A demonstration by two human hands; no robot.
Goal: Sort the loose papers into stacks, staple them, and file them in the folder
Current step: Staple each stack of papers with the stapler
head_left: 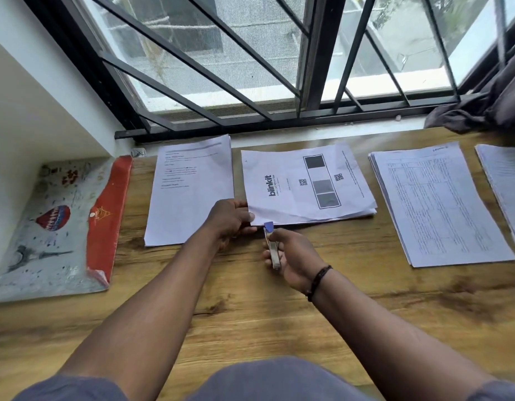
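our left hand (231, 218) pinches the near left corner of the blinkit stack (307, 185). our right hand (294, 256) grips the stapler (271, 247), its blue tip apparently touching that corner.

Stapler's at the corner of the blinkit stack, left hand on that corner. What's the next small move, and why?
Probably squeeze the stapler shut. Its blue tip sits at the near left corner of the blinkit stack, the left hand pinches that corner to keep the sheets aligned, and the right hand already grips the stapler. Whether the corner is fully inside the stapler's mouth is unclear, so nudge it in first if needed.
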